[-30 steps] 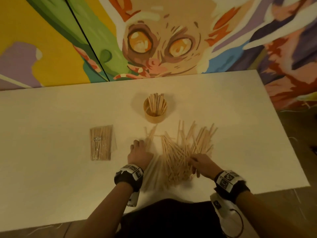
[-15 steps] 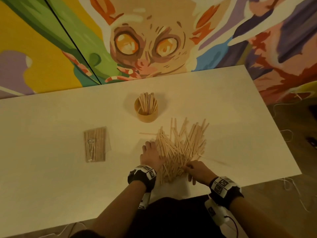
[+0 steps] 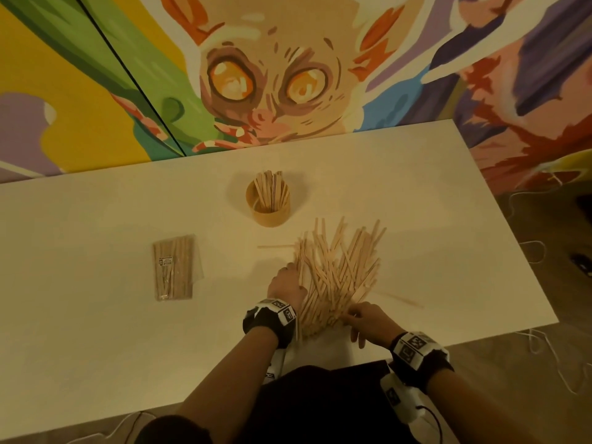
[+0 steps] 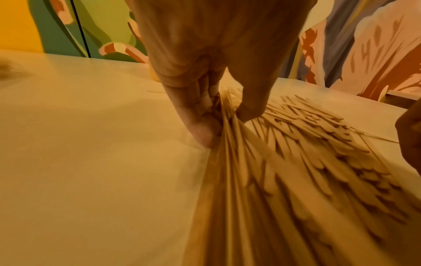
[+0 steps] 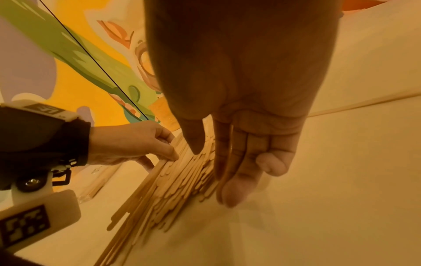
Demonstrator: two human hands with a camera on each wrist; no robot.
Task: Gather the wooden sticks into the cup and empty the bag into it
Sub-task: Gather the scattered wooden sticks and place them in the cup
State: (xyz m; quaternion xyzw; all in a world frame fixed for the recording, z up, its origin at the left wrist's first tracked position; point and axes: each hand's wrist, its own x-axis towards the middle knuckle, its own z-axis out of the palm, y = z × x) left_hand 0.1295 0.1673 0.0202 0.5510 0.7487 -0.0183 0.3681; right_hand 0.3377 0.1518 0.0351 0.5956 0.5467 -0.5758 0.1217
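A round wooden cup [image 3: 268, 205] stands mid-table with several sticks upright in it. Just in front of it lies a fanned pile of flat wooden sticks [image 3: 336, 274]. My left hand [image 3: 286, 283] is at the pile's left edge; in the left wrist view its fingers [image 4: 200, 126] and thumb pinch a bunch of sticks [image 4: 284, 162]. My right hand [image 3: 365, 318] is at the pile's near right corner, its straight fingers [image 5: 237, 176] pressing against the stick ends [image 5: 177, 180]. A clear bag [image 3: 174, 270] full of sticks lies flat to the left, untouched.
One stray stick [image 3: 275, 246] lies left of the pile's top, another [image 3: 400, 301] to its right. The white table [image 3: 96, 331] ends close to my body and at the right edge [image 3: 512, 235]. A painted mural wall stands behind the table.
Both hands have pushed inward, so the spread sticks are bunched into a tighter pile. My left hand moved right and its fingers now curl round the sticks at the pile's edge.
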